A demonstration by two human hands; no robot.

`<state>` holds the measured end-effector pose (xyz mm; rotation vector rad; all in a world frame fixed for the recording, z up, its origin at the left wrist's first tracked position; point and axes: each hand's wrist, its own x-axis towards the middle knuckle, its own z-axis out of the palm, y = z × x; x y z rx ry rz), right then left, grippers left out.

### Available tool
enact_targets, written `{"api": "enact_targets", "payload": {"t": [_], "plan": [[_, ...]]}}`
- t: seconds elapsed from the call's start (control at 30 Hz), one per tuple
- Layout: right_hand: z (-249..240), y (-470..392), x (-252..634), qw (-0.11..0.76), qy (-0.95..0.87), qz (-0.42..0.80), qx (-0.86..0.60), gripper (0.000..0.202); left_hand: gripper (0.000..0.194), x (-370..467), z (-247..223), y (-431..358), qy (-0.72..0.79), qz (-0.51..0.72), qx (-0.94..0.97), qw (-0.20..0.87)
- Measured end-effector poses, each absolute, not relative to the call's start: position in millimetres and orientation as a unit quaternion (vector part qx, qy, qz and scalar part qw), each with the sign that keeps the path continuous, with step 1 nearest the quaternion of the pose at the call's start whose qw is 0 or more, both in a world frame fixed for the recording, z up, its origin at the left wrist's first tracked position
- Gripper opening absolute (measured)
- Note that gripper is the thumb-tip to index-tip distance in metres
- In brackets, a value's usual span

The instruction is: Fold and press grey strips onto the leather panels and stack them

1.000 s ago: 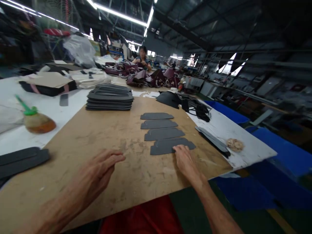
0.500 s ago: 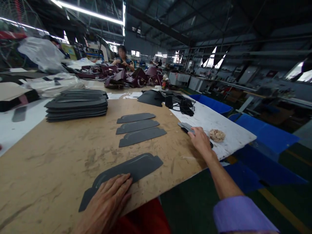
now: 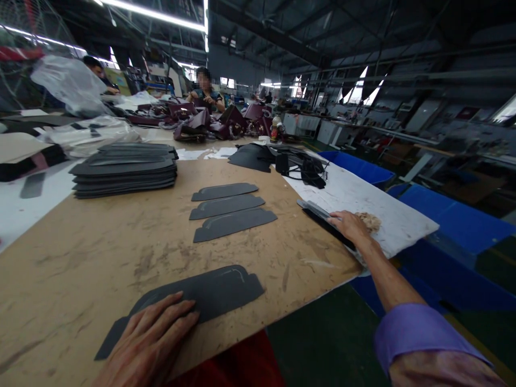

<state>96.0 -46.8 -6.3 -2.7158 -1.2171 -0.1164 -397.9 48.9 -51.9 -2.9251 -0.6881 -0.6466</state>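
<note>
In the head view, a dark grey shaped panel [image 3: 226, 293] with a pale curved line lies at the table's front edge. My left hand [image 3: 155, 333] rests flat on its left part, fingers stretched out. At the right, my right hand [image 3: 350, 228] has its fingers closed at a thin grey strip [image 3: 315, 208], which lies beside a black strip [image 3: 328, 226]. Just behind that hand, a crumpled tan ball [image 3: 371, 221] is partly covered. Three similar grey panels [image 3: 231, 223] lie in a row farther back.
A stack of dark panels [image 3: 124, 174] stands at the back left. Black pieces and straps [image 3: 302, 167] lie at the back right, and maroon bags [image 3: 226, 123] are heaped beyond. Blue bins [image 3: 455, 215] stand past the table's right edge. A person [image 3: 205, 94] sits across the table.
My right hand has slid right along the strips, uncovering more of them and now overlapping the tan ball. My left hand and the front panel have shifted left and slightly nearer.
</note>
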Motion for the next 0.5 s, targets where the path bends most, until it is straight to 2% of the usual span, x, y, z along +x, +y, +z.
{"api": "enact_targets", "payload": {"t": [0.17,0.23,0.37,0.5], "plan": [[-3.8,-46.4,76.7,0.073,-0.421,-0.080,-0.901,0.027,0.034,-403.2,-53.0,48.7,-0.202,-0.225,-0.951,0.064],[-0.3,-45.4,67.5,0.084,-0.417,-0.110,-0.898,0.031,0.033,-404.3,-53.6,49.5,-0.178,-0.217,-0.956,0.090],[14.7,-44.5,55.4,0.138,-0.405,-0.161,-0.889,0.040,0.034,-404.2,-54.6,53.0,-0.150,-0.222,-0.956,0.115],[31.4,-47.0,35.5,0.200,-0.460,-0.111,-0.858,0.038,0.031,-401.7,-46.3,50.9,-0.149,-0.244,-0.953,0.101]]}}
